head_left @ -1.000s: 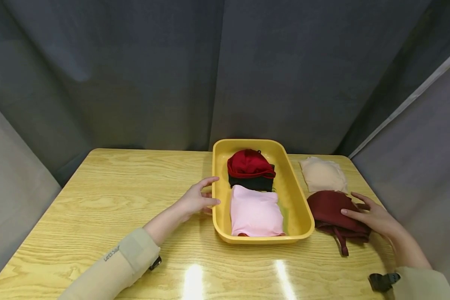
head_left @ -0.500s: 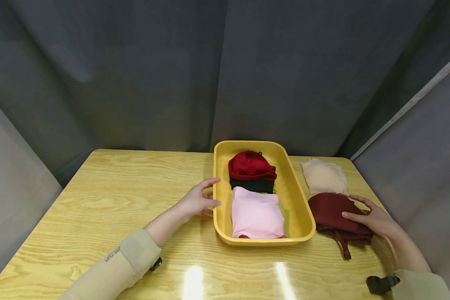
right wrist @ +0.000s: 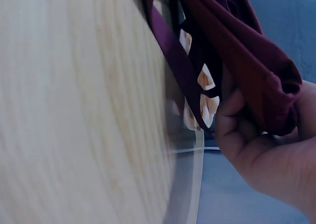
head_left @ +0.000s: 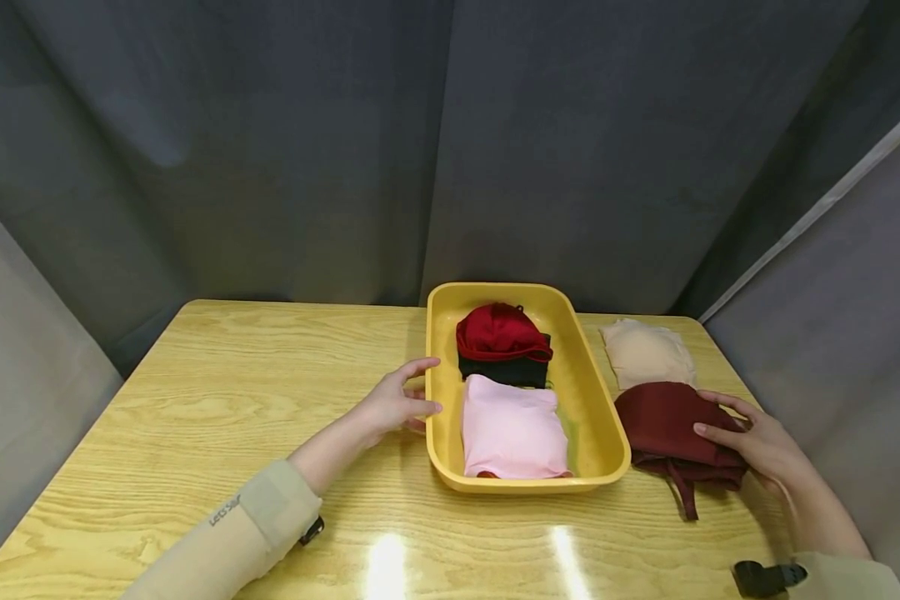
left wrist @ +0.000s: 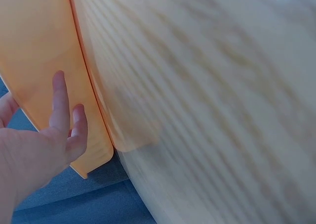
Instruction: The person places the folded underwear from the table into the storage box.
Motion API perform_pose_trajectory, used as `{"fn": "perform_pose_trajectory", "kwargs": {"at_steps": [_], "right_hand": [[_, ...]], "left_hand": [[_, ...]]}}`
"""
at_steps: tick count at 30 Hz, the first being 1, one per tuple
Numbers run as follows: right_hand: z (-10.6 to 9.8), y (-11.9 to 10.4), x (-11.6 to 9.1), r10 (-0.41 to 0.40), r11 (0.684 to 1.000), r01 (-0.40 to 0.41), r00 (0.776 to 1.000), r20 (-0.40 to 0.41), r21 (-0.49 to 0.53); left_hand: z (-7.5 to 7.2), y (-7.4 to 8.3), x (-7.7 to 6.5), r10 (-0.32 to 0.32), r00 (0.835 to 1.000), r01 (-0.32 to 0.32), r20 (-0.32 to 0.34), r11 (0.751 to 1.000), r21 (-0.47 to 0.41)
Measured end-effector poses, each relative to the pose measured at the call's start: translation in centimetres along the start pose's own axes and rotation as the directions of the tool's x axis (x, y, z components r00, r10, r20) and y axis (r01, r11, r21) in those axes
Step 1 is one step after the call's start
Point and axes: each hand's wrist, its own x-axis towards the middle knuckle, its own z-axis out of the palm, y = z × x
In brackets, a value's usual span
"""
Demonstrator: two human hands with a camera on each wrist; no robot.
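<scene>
My right hand (head_left: 767,442) grips the right side of a folded maroon bra (head_left: 671,425), thumb on top. In the right wrist view its fingers curl under the bra's folded edge (right wrist: 276,95), and a maroon strap (right wrist: 173,56) hangs down toward the table. My left hand (head_left: 392,402) is at the left side of a yellow plastic tray (head_left: 596,392), its fingers spread and loosely bent against the outer wall. Inside the tray, a red bra (head_left: 501,329) lies on a black folded cloth (head_left: 504,371) at the back, and a pink folded garment (head_left: 513,429) lies in front.
A beige folded garment (head_left: 647,353) lies behind the maroon bra, near the table's back right corner. The wooden table (head_left: 270,367) extends to the left of the tray. Grey curtains (head_left: 307,150) surround it at the back and sides.
My right thumb has slid slightly to the right on the maroon bra, whose strap now hangs straighter. The left hand stays at the tray's side, and the other garments have not moved.
</scene>
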Motion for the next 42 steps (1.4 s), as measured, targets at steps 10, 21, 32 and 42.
{"fn": "perform_pose_trajectory", "kwargs": {"at_steps": [10,21,32,42], "right_hand": [[0.2,-0.4,-0.7,-0.067,0.993,0.069,0.998,-0.022,0.093],[-0.7,-0.5,-1.5,-0.119,0.939,0.105,0.993,0.024,0.327],[-1.7,-1.7,-2.2,-0.204,0.879,0.152,0.977,0.068,0.452],[-1.6,-3.6,-2.5,-0.239,0.896,0.2,0.97,0.05,0.397]], "left_hand": [[-0.1,0.0,0.0,-0.002,1.0,0.002,0.006,1.0,-0.006],[0.0,0.0,0.0,-0.008,1.0,0.008,0.005,1.0,-0.005],[0.0,0.2,-0.1,-0.008,1.0,0.008,0.011,1.0,-0.014],[0.0,0.2,-0.2,-0.009,1.0,0.01,0.012,1.0,-0.022]]}}
